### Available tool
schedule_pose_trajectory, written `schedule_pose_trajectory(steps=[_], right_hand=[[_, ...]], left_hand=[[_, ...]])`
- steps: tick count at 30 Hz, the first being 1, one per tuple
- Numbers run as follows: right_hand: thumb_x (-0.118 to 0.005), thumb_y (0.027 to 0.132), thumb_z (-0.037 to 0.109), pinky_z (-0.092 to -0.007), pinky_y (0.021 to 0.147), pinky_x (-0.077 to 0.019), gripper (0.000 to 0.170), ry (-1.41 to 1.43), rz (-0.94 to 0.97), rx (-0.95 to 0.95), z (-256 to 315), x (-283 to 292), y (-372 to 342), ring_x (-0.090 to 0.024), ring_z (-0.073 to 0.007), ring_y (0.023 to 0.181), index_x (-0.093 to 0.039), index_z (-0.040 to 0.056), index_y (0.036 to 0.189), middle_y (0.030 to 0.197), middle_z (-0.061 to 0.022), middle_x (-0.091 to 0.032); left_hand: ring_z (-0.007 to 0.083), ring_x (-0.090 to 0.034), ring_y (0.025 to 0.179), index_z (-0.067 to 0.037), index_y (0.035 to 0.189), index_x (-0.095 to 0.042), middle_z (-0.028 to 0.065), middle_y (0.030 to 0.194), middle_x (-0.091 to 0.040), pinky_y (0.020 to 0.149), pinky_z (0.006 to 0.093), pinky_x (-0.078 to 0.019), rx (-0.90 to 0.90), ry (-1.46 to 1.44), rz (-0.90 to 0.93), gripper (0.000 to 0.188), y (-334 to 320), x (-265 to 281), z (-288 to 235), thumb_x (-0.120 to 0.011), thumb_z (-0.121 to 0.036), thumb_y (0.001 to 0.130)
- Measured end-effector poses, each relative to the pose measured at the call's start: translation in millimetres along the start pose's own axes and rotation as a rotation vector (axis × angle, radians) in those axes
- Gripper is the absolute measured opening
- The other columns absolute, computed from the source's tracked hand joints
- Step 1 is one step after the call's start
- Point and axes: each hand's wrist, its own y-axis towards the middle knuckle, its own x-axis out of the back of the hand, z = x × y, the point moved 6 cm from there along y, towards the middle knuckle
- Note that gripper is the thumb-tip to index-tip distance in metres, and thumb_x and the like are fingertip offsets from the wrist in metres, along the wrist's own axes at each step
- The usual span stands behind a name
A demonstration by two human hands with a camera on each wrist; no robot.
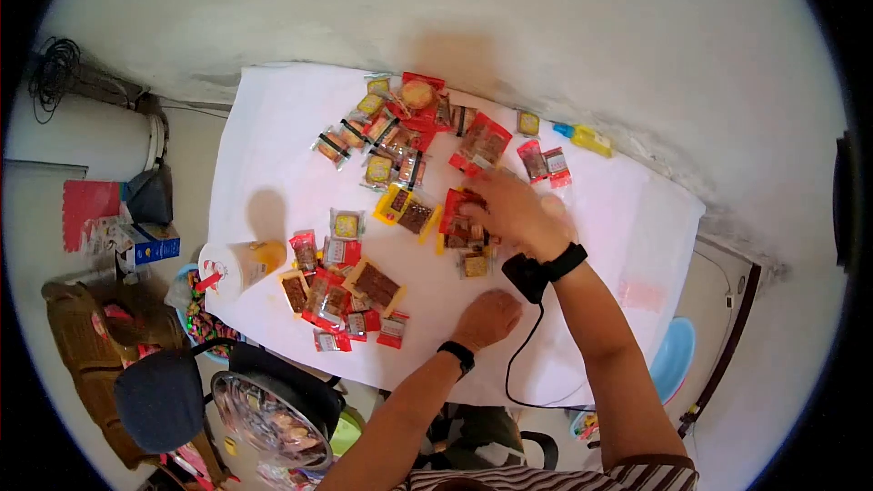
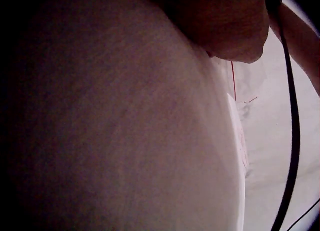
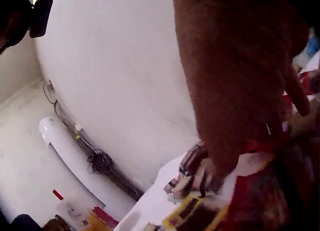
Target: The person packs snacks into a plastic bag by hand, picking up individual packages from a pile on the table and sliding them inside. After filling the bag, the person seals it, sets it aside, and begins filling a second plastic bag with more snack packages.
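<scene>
My right hand [image 1: 516,207] is over a small pile of snack packets, its fingers at a red packet [image 1: 457,221]. Whether the fingers pinch it I cannot tell. In the right wrist view the hand [image 3: 235,81] points downward, with red and yellow wrappers below it. My left hand [image 1: 488,318] rests on the white tablecloth [image 1: 427,309] near the front edge, loosely curled and holding nothing. A yellow-edged chocolate-brown packet [image 1: 407,212] lies left of the right hand. A larger red packet [image 1: 482,144] lies just beyond it.
Mixed packets, including a round biscuit packet [image 1: 417,95], lie at the back. Another cluster with a brown bar packet [image 1: 374,285] is at front left. A plastic tub [image 1: 223,270] lies on its side. A yellow bottle [image 1: 587,139] lies by the wall. A black cable [image 1: 514,364] runs from the right wrist.
</scene>
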Motion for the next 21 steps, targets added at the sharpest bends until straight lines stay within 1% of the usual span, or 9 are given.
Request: schedule_pose_trajectory(steps=[2, 4, 9, 14, 15, 17, 18, 19, 21], right_hand=[[-0.061, 0.076, 0.018, -0.041, 0.089, -0.044, 0.046, -0.033, -0.238, -0.062, -8, 18, 31, -0.048, -0.032, 0.111, -0.051, 0.006, 0.119, 0.12, -0.0156, -0.051], [-0.059, 0.076, 0.013, -0.0409, 0.091, -0.0432, 0.044, -0.002, -0.441, -0.018, -8, 33, 71, -0.047, -0.0332, 0.112, -0.049, 0.0062, 0.119, 0.122, -0.0156, -0.05], [-0.055, 0.076, 0.005, -0.0419, 0.092, -0.0417, 0.043, -0.264, -0.634, 0.175, 5, 39, 139, -0.047, -0.0349, 0.112, -0.049, 0.0065, 0.119, 0.121, -0.0168, -0.05], [-0.055, 0.076, 0.009, -0.0439, 0.088, -0.0433, 0.041, -0.145, -0.447, 0.044, 7, 23, 137, -0.051, -0.0338, 0.103, -0.05, 0.0074, 0.116, 0.109, -0.0159, -0.053], [-0.056, 0.076, 0.011, -0.0442, 0.086, -0.0441, 0.039, -0.166, -0.377, -0.032, 8, 21, 129, -0.052, -0.0338, 0.1, -0.051, 0.0077, 0.115, 0.104, -0.0154, -0.054], [-0.056, 0.077, 0.013, -0.0445, 0.083, -0.0447, 0.038, -0.223, -0.449, 0.028, 2, 14, 113, -0.053, -0.034, 0.095, -0.051, 0.008, 0.114, 0.099, -0.0147, -0.055], [-0.055, 0.077, 0.015, -0.0447, 0.081, -0.0452, 0.036, -0.279, -0.519, 0.098, 4, 11, 101, -0.055, -0.0343, 0.09, -0.051, 0.0083, 0.112, 0.095, -0.014, -0.055], [-0.054, 0.081, 0.019, -0.0418, 0.08, -0.0455, 0.033, -0.073, -0.288, -0.06, 6, 17, 85, -0.057, -0.0349, 0.088, -0.053, 0.0071, 0.112, 0.101, -0.0157, -0.056], [-0.051, 0.084, 0.021, -0.0422, 0.078, -0.0462, 0.032, 0.174, -0.288, -0.015, -5, 5, 64, -0.057, -0.0356, 0.086, -0.053, 0.0061, 0.111, 0.101, -0.0179, -0.058]], left_hand=[[0.0287, -0.058, 0.077, -0.006, 0.079, -0.056, 0.0103, 0.081, -0.059, 0.072, 0.0408, -0.0477, -0.022, -0.006, -0.017, 0.009, 3, 3, -2, -0.061, -0.013, 0.076], [0.0294, -0.057, 0.076, -0.005, 0.077, -0.056, 0.0103, 0.079, -0.058, 0.071, 0.0403, -0.0476, 0.114, -0.003, 0.041, 0.011, 7, 11, -3, -0.06, -0.016, 0.077], [0.0285, -0.054, 0.075, -0.008, 0.072, -0.051, 0.009, 0.072, -0.055, 0.071, 0.04, -0.0436, 0.171, -0.058, 0.135, 0.014, 5, 6, 3, -0.054, -0.019, 0.08], [0.0291, -0.054, 0.073, -0.009, 0.073, -0.05, 0.0093, 0.071, -0.054, 0.069, 0.0405, -0.0432, 0.182, -0.062, 0.117, 0.013, 8, 12, 1, -0.053, -0.019, 0.08], [0.0284, -0.054, 0.074, -0.009, 0.074, -0.05, 0.0089, 0.072, -0.054, 0.07, 0.0403, -0.0432, 0.221, -0.037, 0.228, 0.013, 5, 1, 7, -0.053, -0.02, 0.08], [0.0277, -0.054, 0.076, -0.009, 0.076, -0.05, 0.0085, 0.072, -0.054, 0.07, 0.0401, -0.0432, 0.248, -0.02, 0.35, 0.013, -2, -16, 10, -0.052, -0.02, 0.081], [0.03, -0.054, 0.073, -0.007, 0.076, -0.053, 0.0117, 0.073, -0.055, 0.067, 0.0414, -0.0442, 0.192, -0.007, 0.244, 0.013, 1, -10, 7, -0.053, -0.02, 0.08], [0.0322, -0.054, 0.07, -0.005, 0.077, -0.055, 0.015, 0.074, -0.055, 0.065, 0.0428, -0.0453, 0.137, 0.004, 0.139, 0.015, 4, -2, 3, -0.054, -0.019, 0.079], [0.0316, -0.055, 0.072, -0.005, 0.079, -0.055, 0.0146, 0.076, -0.056, 0.066, 0.0422, -0.0456, 0.188, -0.031, 0.305, 0.014, 6, -6, 8, -0.054, -0.019, 0.08]])
